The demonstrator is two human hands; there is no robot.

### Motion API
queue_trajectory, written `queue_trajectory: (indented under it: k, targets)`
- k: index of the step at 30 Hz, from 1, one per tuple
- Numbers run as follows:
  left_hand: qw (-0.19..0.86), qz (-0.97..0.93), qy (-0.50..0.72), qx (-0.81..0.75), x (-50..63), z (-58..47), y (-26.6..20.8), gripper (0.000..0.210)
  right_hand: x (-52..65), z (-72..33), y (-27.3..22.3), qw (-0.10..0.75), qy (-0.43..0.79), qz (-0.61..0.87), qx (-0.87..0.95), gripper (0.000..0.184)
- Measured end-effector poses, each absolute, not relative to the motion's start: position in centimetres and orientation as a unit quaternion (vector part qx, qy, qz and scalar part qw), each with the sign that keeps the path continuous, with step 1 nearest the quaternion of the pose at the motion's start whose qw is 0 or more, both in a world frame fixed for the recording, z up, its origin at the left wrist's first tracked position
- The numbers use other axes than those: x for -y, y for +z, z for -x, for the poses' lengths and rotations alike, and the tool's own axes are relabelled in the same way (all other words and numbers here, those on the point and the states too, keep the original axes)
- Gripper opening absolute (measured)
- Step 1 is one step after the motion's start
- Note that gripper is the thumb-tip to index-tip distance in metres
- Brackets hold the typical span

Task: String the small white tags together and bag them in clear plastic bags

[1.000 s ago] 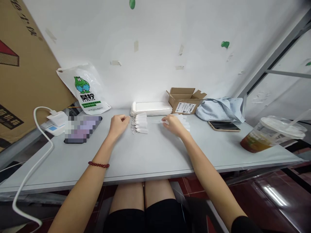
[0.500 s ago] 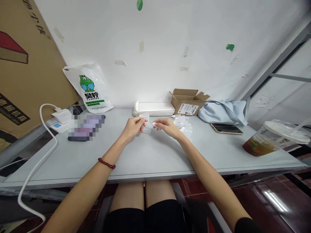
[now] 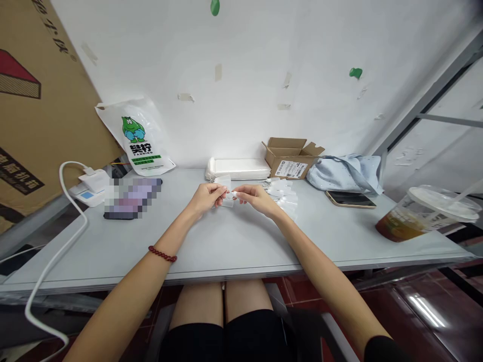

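Observation:
Above the middle of the table, my left hand (image 3: 207,197) is closed in a pinch, its fingertips almost meeting those of my right hand. What it grips is too small to make out. My right hand (image 3: 256,197) pinches a small white piece (image 3: 233,194) between thumb and fingers. Behind and below the fingertips show frosted translucent plastic pieces (image 3: 224,182); I cannot tell whether they lie on the table or hang from my left hand. Just right of my right hand lies a pile of similar translucent pieces (image 3: 287,193) with small metal parts.
Along the wall stand a white packet (image 3: 237,168), an open cardboard box (image 3: 290,163) and a pale blue cloth bag (image 3: 347,173). A phone (image 3: 350,199) and a drink cup (image 3: 411,221) are at right. A plastic bag (image 3: 141,141), blurred device (image 3: 134,198) and charger (image 3: 94,186) sit left.
The fingertips of both hands have drawn slightly closer, and the white piece in my right hand shows more plainly. The view has shifted a little.

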State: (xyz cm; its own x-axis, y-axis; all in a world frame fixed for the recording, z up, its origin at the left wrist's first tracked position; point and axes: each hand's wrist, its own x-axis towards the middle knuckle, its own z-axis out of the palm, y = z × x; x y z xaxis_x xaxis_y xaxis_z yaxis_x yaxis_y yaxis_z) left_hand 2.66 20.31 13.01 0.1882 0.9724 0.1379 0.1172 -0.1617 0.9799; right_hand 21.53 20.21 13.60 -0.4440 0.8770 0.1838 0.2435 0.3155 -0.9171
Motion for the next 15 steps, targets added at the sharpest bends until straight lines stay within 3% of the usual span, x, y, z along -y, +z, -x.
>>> queue_trajectory:
  k: [15]
  targets:
    - [0.47, -0.622, 0.44, -0.445, -20.16, -2.43, 13.14, 0.034, -20.35, -21.53, 13.35, 0.37, 0.451, 0.375, 0.721, 0.028]
